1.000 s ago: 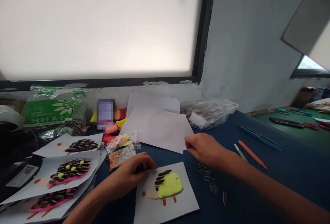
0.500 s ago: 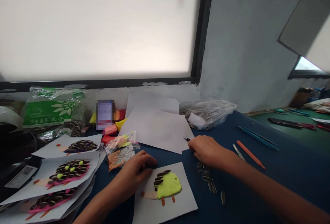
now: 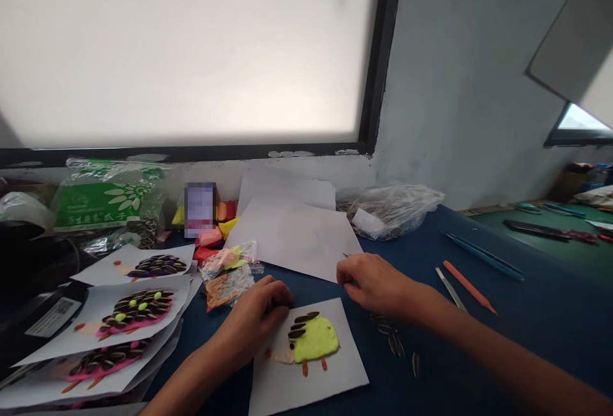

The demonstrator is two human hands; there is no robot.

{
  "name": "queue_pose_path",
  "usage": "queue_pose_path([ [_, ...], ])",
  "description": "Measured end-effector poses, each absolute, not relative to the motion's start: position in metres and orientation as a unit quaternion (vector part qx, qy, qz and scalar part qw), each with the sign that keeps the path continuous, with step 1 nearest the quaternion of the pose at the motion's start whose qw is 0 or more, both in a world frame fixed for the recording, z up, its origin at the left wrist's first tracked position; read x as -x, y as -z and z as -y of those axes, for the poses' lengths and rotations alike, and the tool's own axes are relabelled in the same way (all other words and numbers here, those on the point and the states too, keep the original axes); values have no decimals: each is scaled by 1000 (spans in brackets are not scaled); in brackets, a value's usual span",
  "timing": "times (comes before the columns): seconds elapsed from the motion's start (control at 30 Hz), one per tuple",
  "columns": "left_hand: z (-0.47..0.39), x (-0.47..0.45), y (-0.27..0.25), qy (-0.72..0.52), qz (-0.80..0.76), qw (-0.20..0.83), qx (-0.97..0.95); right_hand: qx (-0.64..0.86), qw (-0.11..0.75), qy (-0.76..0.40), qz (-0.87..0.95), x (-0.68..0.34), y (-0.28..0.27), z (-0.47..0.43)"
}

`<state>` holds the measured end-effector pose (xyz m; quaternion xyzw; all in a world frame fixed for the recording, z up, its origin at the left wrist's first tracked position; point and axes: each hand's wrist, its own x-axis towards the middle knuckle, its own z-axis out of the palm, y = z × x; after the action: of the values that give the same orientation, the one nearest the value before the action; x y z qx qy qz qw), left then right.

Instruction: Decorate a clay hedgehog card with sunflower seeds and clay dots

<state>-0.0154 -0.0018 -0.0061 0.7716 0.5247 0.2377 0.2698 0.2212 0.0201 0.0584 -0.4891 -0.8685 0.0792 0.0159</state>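
Note:
A white card (image 3: 335, 387) bears a hedgehog shape with a yellow-green clay body (image 3: 318, 339), a pale snout and orange legs. Several striped sunflower seeds (image 3: 297, 326) sit at its upper left. My left hand (image 3: 261, 307) rests at the card's upper left edge, fingers bent, a gap between thumb and forefinger. Over the table, above the card's upper right corner, is my right hand (image 3: 366, 282), its fingertips pressed together; whatever they pinch is hidden. A small dark tip (image 3: 345, 255) shows just beyond them. Loose seeds (image 3: 393, 341) lie below that wrist.
Finished-looking hedgehog cards (image 3: 143, 333) are stacked at left. Behind are clay packets (image 3: 230, 288), white sheets (image 3: 287, 237), a green seed bag (image 3: 100, 205) and a clear plastic bag (image 3: 402, 208). An orange tool (image 3: 469, 286), a pale stick (image 3: 450, 288) and blue tweezers (image 3: 483, 255) lie right.
My right hand has moved slightly left toward the card, covering more of the dark pointed thing. Fewer loose seeds show beneath its wrist. My left hand stays at the card; the view has shifted slightly.

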Motion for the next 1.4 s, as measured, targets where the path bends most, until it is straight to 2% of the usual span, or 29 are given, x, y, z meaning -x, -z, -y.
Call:
queue_pose_path([
  [0.1,2,15,8,-243,-531,263,-768,470,53,-132,871,-219,-64,-17],
  [0.33,5,13,5,-244,-533,258,-768,516,-48,-23,855,-221,-54,-22],
  [0.83,5,11,2,-227,-542,228,-777,517,-10,-36,855,-216,-46,-22],
  [0.9,4,12,1,-226,-534,236,-779,499,39,-64,863,-213,-48,-19],
  [1.0,4,15,1,-228,-526,256,-778,441,140,-175,869,-209,-51,-12],
  [1.07,4,16,0,-223,-528,259,-778,411,175,-236,863,-206,-51,-8],
  [1.3,4,14,-4,-200,-540,254,-777,410,165,-310,842,-204,-50,-3],
  [1.4,4,14,-4,-199,-541,255,-776,404,169,-308,844,-202,-50,-1],
])
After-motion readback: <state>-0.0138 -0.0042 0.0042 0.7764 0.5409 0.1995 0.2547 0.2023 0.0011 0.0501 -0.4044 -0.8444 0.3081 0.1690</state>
